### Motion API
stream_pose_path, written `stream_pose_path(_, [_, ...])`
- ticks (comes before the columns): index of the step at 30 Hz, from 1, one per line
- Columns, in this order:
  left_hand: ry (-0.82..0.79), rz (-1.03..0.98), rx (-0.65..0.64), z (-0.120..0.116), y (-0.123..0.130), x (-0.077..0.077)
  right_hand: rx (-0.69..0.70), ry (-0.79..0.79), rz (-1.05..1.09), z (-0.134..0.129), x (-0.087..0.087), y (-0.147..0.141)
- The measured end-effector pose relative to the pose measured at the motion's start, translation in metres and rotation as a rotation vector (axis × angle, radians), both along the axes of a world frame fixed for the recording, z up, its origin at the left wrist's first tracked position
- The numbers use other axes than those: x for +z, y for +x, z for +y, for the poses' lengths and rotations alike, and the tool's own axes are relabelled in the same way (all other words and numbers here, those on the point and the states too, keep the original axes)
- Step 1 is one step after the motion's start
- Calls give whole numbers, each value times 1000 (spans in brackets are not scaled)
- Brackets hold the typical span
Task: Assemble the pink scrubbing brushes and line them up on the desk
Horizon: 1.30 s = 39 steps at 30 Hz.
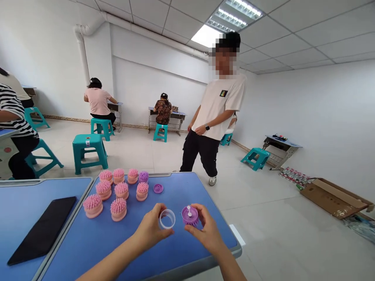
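Note:
Near the middle of the blue table, my left hand (152, 228) grips a clear plastic ring or cup (167, 219) between thumb and fingers. Just to its right, my right hand (206, 228) holds a purple bristled brush part (190, 215), bristles down, with a small white piece (189, 211) on its upper face. The two held parts are apart. Beyond my hands lies a round purple disc (158, 189). Several pink bristled brushes (118, 209) stand at the table's left, with a purple bristled one (143, 177) at the back of the group.
A black flat device (43, 228) lies on the adjoining table (17, 199) at the left. Past the blue table (181, 253), a person in a white shirt (224, 93) stands. Others sit on teal stools (90, 142). A cardboard box (334, 197) lies on the floor at right.

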<state>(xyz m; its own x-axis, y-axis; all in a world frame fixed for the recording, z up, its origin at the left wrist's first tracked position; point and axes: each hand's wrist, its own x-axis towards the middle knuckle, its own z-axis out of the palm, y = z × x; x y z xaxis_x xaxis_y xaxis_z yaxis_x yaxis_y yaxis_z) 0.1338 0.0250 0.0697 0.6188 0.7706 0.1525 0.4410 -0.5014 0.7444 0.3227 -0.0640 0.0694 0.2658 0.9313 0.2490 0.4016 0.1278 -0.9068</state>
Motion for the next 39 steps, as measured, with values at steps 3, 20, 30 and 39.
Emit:
stream_pose_path(3, [-212,-171,-4,-21,-29,-8,95,-7,254,-20,-16,-16])
stream_pose_path(20, [-1148,-988,66,-73,-83,-33,107,-24,966,-45,-43,-102])
stream_pose_path(30, [-1113,-982,74,-71,-86,-33,125,-45,623,-54,-42,-102])
stream_pose_path(39, [-974,-809,-15,-77,-83,-32,170,-3,98,-56,-18,-103])
